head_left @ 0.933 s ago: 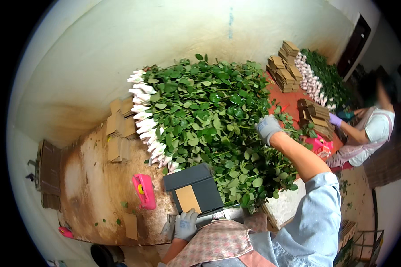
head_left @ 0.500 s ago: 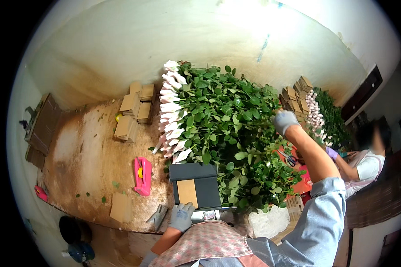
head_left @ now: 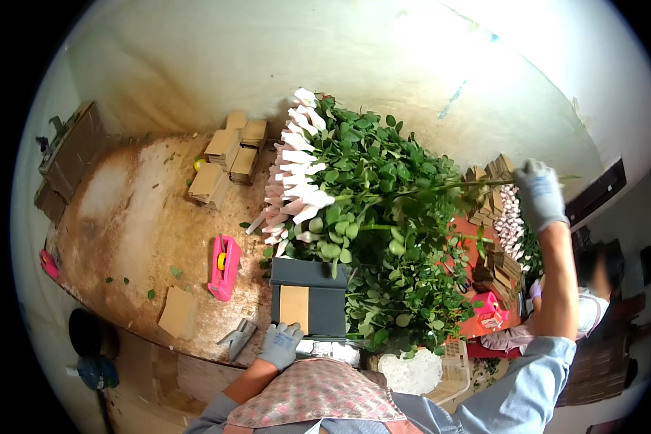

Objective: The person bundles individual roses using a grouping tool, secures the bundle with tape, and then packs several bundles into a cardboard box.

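My right hand [head_left: 539,194], in a grey glove, is raised at the right and closed around a long green flower stem [head_left: 477,184]. The stem stretches leftward with its leaves over a big pile of leafy stems [head_left: 383,159]. Pale pink-white wrapped flower heads [head_left: 296,163] line the pile's left side. Near me, a black board-like holder [head_left: 327,312] carries a tan cardboard piece [head_left: 294,305]. My gloved left hand [head_left: 281,346] has its fingers closed over that cardboard's near end; the thumb is partly hidden.
A pink tape dispenser [head_left: 225,267], a grey metal stapler-like tool [head_left: 236,338] and a loose cardboard sheet [head_left: 178,312] lie on the worn wooden table [head_left: 123,239]. Cardboard stacks [head_left: 224,148] stand farther back. At the right, a co-worker [head_left: 589,311] sits by a red table [head_left: 477,249] with more flowers.
My right hand has risen and moved right, drawing a stem out over the pile. My left hand stays at the cardboard's near end. The whole view has shifted slightly.
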Motion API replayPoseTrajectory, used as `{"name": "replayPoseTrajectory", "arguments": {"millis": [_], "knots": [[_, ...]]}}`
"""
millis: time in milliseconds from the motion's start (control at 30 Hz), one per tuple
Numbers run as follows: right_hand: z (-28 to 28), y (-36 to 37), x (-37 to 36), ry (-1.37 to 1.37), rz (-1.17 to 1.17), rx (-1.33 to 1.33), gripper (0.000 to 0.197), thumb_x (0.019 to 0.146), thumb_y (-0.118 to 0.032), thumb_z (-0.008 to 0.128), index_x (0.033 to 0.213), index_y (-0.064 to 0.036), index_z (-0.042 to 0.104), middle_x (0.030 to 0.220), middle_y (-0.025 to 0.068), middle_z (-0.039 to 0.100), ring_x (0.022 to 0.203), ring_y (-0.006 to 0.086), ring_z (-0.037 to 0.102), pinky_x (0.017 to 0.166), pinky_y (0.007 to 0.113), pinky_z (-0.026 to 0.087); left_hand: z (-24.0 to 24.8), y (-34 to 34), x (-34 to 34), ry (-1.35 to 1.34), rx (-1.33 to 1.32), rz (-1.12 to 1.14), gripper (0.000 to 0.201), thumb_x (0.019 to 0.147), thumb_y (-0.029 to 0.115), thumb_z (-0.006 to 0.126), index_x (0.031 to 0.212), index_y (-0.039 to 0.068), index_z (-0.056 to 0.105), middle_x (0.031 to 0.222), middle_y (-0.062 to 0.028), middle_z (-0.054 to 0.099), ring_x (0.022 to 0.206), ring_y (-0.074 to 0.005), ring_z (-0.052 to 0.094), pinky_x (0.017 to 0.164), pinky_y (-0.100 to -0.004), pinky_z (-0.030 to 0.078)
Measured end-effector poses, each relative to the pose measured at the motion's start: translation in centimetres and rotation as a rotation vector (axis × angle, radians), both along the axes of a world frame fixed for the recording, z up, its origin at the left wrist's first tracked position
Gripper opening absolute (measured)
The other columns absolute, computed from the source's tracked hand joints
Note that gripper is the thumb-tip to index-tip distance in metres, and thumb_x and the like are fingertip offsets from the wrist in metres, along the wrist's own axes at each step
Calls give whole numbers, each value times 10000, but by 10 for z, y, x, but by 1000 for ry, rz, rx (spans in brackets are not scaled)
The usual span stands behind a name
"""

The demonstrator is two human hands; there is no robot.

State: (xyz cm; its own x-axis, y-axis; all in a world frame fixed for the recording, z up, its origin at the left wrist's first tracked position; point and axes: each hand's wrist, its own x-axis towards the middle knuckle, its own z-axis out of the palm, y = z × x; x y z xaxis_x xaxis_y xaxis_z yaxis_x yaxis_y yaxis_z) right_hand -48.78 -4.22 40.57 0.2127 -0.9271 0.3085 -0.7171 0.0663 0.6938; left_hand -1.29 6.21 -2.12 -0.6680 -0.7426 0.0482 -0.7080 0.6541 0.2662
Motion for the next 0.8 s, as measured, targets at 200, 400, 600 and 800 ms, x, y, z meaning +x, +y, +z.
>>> {"name": "replayPoseTrajectory", "arguments": {"millis": [200,400,600,800], "knots": [[67,32,-1,-42,94,-99,222,830,-1,604,1007,-133,627,976,109,562,969,335,572,849,437,477,3,-3,-3,1,-4,-10,226,870,149,548,1065,142,663,1237,-47,648,1018,-237,605,840,-420,442],[101,52,-56,4,195,-280,164,836,5,619,963,-99,617,878,103,540,869,313,552,748,421,458,15,-3,-6,1,-15,-28,216,880,149,545,1058,143,666,1199,-48,652,1014,-241,603,838,-421,442],[95,68,-121,-64,168,-362,191,828,13,631,987,-90,658,952,126,599,939,342,586,808,438,476,1,-1,1,3,-56,1,184,874,163,556,1021,139,664,1200,-44,645,1008,-240,601,827,-419,435],[153,161,-210,-357,56,-529,316,906,52,538,1186,-44,647,1078,113,613,841,232,629,722,332,527,5,-2,-5,37,-29,-24,204,858,154,561,1035,131,658,1189,-52,646,1003,-241,600,826,-425,429]]}}
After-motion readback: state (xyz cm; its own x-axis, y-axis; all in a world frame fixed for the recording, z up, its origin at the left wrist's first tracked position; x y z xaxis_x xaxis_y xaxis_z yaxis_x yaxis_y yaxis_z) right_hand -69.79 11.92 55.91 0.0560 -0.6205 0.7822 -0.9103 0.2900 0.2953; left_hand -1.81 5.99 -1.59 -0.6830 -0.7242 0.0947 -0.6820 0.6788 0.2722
